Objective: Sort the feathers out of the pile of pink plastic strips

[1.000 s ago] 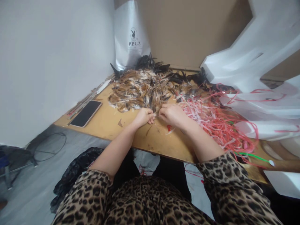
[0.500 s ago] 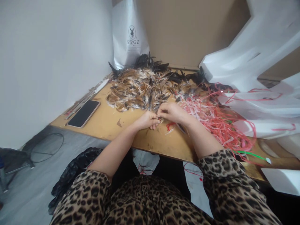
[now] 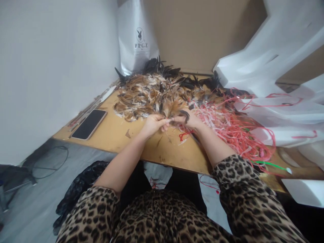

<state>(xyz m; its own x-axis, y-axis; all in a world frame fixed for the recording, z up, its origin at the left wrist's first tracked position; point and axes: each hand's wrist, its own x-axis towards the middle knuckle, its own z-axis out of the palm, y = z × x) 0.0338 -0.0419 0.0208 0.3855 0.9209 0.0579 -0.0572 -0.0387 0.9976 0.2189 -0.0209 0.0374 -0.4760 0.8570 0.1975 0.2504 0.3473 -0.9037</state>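
Observation:
My left hand [image 3: 154, 125] and my right hand [image 3: 191, 120] meet over the table, fingertips pinched together. Between them a small bunch of brown feathers [image 3: 172, 108] fans upward, with a dark curled feather over the right fingers. Both hands are closed on the quill end; the exact grip is partly hidden. Just beyond lies a wide heap of brown and white feathers [image 3: 141, 98], with black feathers [image 3: 162, 69] along its back. Near my right forearm spreads a tangle of pink and red strips [image 3: 222, 126]. A red cord [image 3: 185, 135] lies below my right hand.
A dark-screened phone [image 3: 89, 125] lies on the left of the wooden table [image 3: 126, 145]. Behind the feathers stands a white printed bag [image 3: 138, 40]. White plastic sheets [image 3: 255, 64] cover the right side. A green strip [image 3: 273, 166] lies near the right edge.
My hands have risen slightly away from me, and the right fingers have turned. A fan of brown feathers now shows above the fingertips. The view has shifted slightly.

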